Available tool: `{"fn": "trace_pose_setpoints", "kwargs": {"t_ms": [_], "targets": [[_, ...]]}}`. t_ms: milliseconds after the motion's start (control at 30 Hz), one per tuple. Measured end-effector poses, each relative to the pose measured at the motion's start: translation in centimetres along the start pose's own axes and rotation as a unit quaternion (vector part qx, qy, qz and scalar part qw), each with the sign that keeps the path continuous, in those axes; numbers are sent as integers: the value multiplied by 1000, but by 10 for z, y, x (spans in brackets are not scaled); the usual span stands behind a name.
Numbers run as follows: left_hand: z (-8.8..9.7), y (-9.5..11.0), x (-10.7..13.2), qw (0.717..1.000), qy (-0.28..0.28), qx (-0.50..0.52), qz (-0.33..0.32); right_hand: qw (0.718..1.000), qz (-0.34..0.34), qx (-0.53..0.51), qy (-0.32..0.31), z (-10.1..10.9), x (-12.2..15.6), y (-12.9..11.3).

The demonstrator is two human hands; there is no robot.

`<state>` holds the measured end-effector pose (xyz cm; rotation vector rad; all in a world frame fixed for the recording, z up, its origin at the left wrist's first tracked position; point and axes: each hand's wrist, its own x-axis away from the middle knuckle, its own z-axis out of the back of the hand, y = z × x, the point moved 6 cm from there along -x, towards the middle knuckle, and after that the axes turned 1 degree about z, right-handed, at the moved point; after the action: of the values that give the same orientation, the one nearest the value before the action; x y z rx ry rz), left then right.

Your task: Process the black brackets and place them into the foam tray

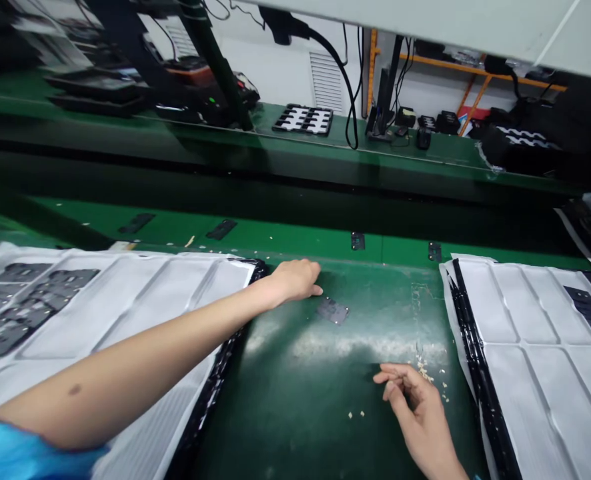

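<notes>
A thin, dark flat plate with small holes (333,311) lies on the green bench between two white trays. My left hand (298,279) reaches across the left tray and hovers just beyond that tray's edge, close to the plate. Its thumb stands apart from the bent fingers, and nothing shows between them. Nearer to me on the right, my right hand (418,410) is over the bench with loosely curled fingers and the thumb near the forefinger; no object is visible in it. The left white tray (130,287) carries several dark plates in its far left compartments.
The right white tray (513,373) also holds dark plates and has black wrapping along its side. Several small dark plates, including one plate (358,241), lie on the green strip behind. Pale crumbs (422,369) dot the bench. A black cable (343,80) hangs above the back shelf.
</notes>
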<state>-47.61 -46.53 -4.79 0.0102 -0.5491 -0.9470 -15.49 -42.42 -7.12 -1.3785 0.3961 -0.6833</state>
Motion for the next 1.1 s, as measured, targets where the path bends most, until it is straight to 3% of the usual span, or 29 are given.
{"fn": "trace_pose_setpoints", "kwargs": {"t_ms": [167,333,433,533,700,867,1000,1100], "targets": [[-2,31,1,992,-37,-19,-121,1000,-1,16,-6,9,3,6],[-9,33,5,990,-28,-30,-135,1000,8,0,-10,9,5,13],[0,28,-4,992,-13,-31,-118,1000,17,-9,-16,7,4,17],[17,32,-28,996,20,-26,-81,1000,22,-11,-19,6,3,20],[45,60,-89,993,108,-6,40,999,29,-8,-14,4,3,26],[45,86,-125,992,87,33,90,999,48,-11,-2,4,9,30],[44,102,-110,994,76,69,37,999,41,-16,13,7,12,23],[39,122,-69,991,72,96,-52,997,40,-11,63,19,9,8]]}}
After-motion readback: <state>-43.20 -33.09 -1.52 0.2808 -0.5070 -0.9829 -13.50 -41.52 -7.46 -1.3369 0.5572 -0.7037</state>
